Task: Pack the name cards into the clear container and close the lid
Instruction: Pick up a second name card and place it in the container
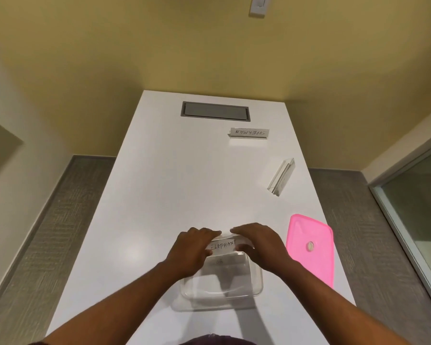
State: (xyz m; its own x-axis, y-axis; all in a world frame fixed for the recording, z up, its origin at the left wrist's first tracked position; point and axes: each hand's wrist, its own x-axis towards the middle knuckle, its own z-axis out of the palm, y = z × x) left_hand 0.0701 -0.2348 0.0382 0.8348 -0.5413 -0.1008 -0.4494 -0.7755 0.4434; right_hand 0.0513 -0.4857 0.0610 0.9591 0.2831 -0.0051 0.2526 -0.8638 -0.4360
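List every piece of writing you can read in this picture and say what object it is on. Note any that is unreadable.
"ELEPHANT": name card held by both hands over the clear container.
"SUPERMAN": name card, seen upside down, far on the table.
Third name card: marks too faint to read.
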